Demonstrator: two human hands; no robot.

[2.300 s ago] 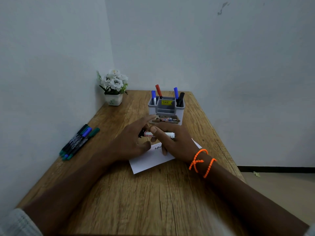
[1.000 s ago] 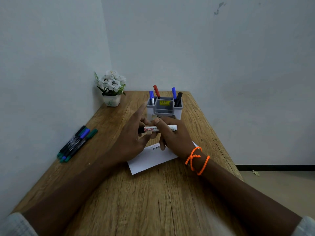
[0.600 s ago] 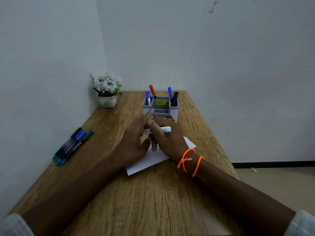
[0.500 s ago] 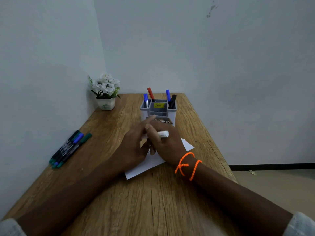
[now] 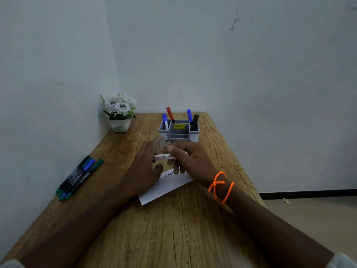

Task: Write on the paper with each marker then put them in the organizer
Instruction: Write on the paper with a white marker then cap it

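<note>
Since the earlier frames, both hands have stayed together over the paper, and the white marker (image 5: 165, 157) now lies level between them, a bit more of its printed barrel showing on the left side. The right hand (image 5: 190, 159) grasps the marker with curled fingers and the thumb on top. The left hand (image 5: 144, 168) is at the marker's left end, its fingers mostly straight and blurred; whether it really pinches the marker or its cap I cannot tell. An orange bracelet (image 5: 220, 187) is around the right wrist.

Under the hands lies the white paper (image 5: 164, 187) on the wooden tabletop (image 5: 173, 229), with a small dark scribble (image 5: 168, 174) near its far edge. Just behind the hands stands the grey organizer (image 5: 178, 131), with a yellow sticker inside. It holds four markers upright: a blue one (image 5: 164, 120) and a red one (image 5: 170, 113) on the left, a blue one (image 5: 189, 115) and a black one (image 5: 195, 121) on the right.

Near the left edge of the tabletop lies a bunch of dark markers (image 5: 79, 176) with green and blue caps, well apart from the paper. A small pot with white flowers (image 5: 119, 111) stands in the far left corner.
</note>
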